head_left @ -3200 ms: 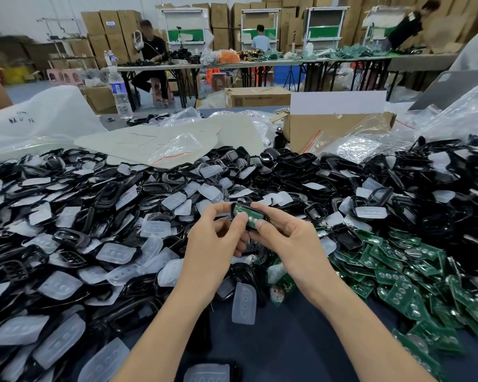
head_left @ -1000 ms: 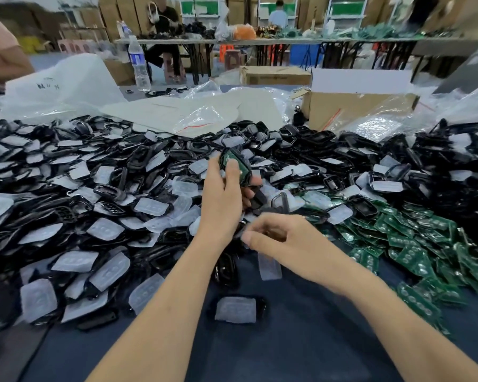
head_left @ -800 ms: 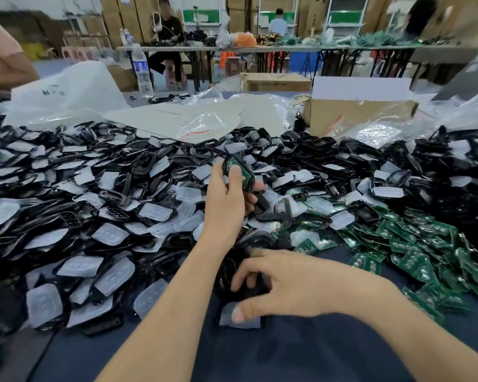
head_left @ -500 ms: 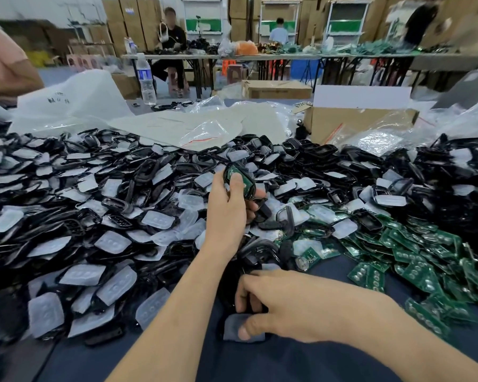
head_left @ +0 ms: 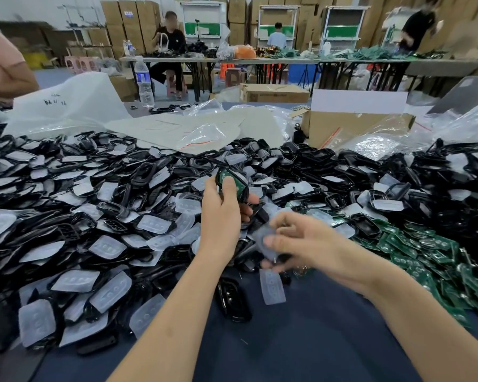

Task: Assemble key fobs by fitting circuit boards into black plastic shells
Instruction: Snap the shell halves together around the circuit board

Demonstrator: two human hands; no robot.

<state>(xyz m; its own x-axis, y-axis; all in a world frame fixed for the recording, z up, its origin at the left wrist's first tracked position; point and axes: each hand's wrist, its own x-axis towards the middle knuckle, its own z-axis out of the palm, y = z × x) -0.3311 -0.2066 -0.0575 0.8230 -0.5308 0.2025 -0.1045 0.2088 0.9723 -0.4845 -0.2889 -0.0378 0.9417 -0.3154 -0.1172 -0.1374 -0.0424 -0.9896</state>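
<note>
My left hand (head_left: 223, 213) grips a black shell with a green circuit board (head_left: 230, 181) seated in it, held above the heap with the thumb on the board. My right hand (head_left: 301, 241), blurred, pinches a translucent rubber button pad (head_left: 262, 241) just right of and below the left hand. A large heap of black shells and translucent pads (head_left: 94, 216) covers the table's left and back. Green circuit boards (head_left: 425, 252) lie piled at the right. A loose pad (head_left: 272, 286) and a black shell (head_left: 232, 299) lie on the blue table (head_left: 301, 340) in front.
A cardboard box (head_left: 353, 125) and clear plastic bags (head_left: 199, 130) sit behind the heap. A water bottle (head_left: 144, 84) stands at the back left. A person's arm shows at the far left, and other people work at tables behind.
My right hand has lifted off the table with a translucent pad and moved up toward the left hand. The left hand holds the shell with the board in much the same place.
</note>
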